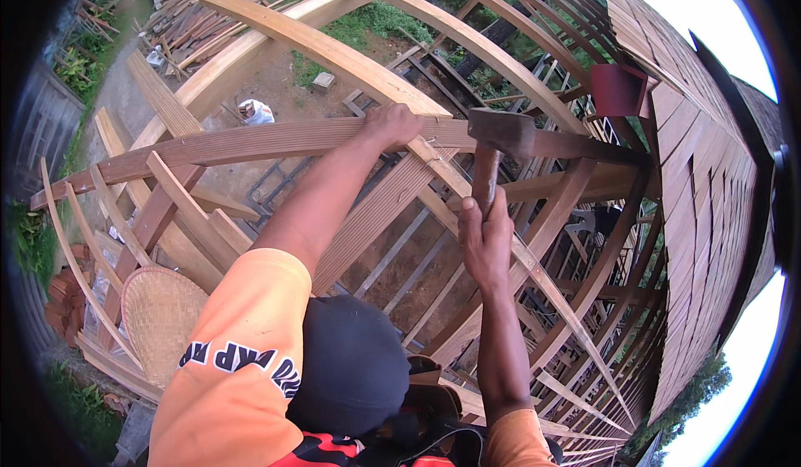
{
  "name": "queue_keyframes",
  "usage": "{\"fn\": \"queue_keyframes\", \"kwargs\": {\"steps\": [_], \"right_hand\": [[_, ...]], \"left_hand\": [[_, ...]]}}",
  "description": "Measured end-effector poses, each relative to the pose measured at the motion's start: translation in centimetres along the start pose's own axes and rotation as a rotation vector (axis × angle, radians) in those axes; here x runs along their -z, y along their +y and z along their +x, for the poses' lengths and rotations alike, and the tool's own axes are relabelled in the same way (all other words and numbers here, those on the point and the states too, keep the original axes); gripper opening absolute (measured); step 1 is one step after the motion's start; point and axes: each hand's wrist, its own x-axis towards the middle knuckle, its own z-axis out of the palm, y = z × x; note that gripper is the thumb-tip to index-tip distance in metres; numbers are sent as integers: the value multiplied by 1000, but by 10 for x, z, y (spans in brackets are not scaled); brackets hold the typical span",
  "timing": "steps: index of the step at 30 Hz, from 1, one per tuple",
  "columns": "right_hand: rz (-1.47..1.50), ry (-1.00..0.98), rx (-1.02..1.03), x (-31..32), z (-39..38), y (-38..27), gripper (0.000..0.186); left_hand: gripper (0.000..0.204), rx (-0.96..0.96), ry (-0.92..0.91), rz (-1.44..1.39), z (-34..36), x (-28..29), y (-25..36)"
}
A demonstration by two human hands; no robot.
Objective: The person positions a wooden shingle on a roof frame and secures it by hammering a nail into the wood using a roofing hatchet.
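My left hand (392, 126) is closed at the top edge of a reddish-brown curved beam (275, 140), beside the end of a pale rafter (334, 45). What its fingers pinch, if anything, is hidden. To the right, my right hand (488, 237) grips the wooden handle of a hammer (501, 131). The dark metal head is raised, just right of the joint where the timbers meet. A narrow pale batten (559, 283) slants from this joint down to the right. A grooved brown plank (380, 217) runs from the joint toward my left upper arm.
Open roof framing spreads around me, with ground visible far below between the timbers. Wooden shingles (701, 191) cover the right side. At lower left is a woven hat-like piece (163, 313). A lumber pile (225, 16) and a white sack (256, 111) lie below.
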Motion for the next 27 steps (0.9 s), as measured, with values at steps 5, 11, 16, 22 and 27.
{"fn": "queue_keyframes", "kwargs": {"steps": [5,11,16,22,27], "right_hand": [[804,554,768,97,22,-102,62],[-213,-64,-61,-35,-17,62,32],[283,160,-5,1,-1,-11,31],[879,459,905,81,15,-92,51],[8,-31,-150,-45,-28,106,27]], "left_hand": [[60,15,-4,8,-7,9,7],[58,-64,-40,-3,-4,6,20],[60,-34,-17,5,-6,6,-6],[62,-41,-12,-25,-4,8,-1],[59,-46,-36,-36,-12,3,31]]}}
